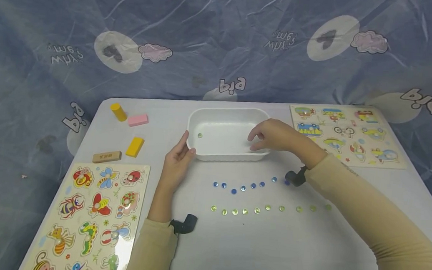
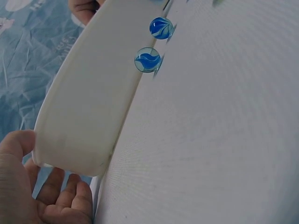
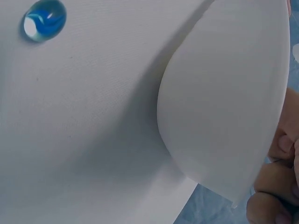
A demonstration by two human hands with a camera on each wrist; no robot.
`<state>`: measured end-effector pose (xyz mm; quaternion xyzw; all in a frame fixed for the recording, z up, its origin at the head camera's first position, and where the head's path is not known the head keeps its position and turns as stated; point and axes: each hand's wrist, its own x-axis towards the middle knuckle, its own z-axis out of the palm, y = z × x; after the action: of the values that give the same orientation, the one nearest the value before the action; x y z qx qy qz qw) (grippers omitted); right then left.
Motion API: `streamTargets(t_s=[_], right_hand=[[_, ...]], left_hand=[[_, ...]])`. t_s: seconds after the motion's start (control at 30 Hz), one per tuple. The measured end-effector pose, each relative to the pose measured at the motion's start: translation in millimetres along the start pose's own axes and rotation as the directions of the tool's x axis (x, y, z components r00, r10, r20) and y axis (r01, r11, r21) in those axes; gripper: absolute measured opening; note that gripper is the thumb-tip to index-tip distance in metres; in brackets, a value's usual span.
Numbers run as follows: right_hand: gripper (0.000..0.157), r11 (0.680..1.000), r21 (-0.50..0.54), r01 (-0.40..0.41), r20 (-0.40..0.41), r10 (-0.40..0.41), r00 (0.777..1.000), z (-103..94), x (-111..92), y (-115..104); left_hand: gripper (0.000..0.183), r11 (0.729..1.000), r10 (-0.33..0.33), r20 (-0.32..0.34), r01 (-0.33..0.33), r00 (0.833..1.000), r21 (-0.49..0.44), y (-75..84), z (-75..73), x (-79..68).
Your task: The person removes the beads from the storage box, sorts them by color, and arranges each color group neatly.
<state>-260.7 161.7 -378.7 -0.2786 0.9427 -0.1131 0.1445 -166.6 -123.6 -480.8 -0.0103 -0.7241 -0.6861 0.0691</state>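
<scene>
A white plastic tray (image 1: 222, 156) stands at the back middle of the table. My left hand (image 1: 176, 165) grips its left end, thumb at the rim, fingers around the outside in the left wrist view. Over the right end, my right hand (image 1: 276, 135) reaches inside with bent fingers; whether it holds anything is hidden. One green glass marble (image 1: 199, 135) lies in the tray's left part. In front of the tray runs an uneven row of several blue glass marbles (image 1: 243, 188). Nearer to me lies a row of several green glass marbles (image 1: 257, 210).
An insect puzzle board (image 1: 100, 204) lies at the left, a vehicle puzzle board (image 1: 345, 138) at the back right. Between the insect board and the tray are a yellow cylinder (image 1: 118, 112), a pink block (image 1: 138, 120), a yellow block (image 1: 135, 147) and a wooden block (image 1: 107, 156).
</scene>
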Motion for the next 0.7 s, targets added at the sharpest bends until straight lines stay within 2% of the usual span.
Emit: streamTargets(t_s=[0.2,0.47,0.7], right_hand=[[0.033,1.0,-0.012,-0.008,0.007,0.008,1.0,2.1,3,0],[0.03,0.999,-0.039,-0.018,0.059,0.02,0.998,4.0,8,-2],[0.025,0.994,-0.105,0.017,0.096,-0.007,0.995,6.2,13,-5]], left_hand=[[0.057,1.0,0.008,-0.001,-0.008,1.0,-0.007,14.9,1.1,-5.3],[0.057,1.0,0.011,-0.006,-0.011,1.0,-0.002,15.2,1.9,-5.4],[0.055,1.0,0.004,-0.015,-0.003,1.0,0.017,15.0,2.8,-5.2]])
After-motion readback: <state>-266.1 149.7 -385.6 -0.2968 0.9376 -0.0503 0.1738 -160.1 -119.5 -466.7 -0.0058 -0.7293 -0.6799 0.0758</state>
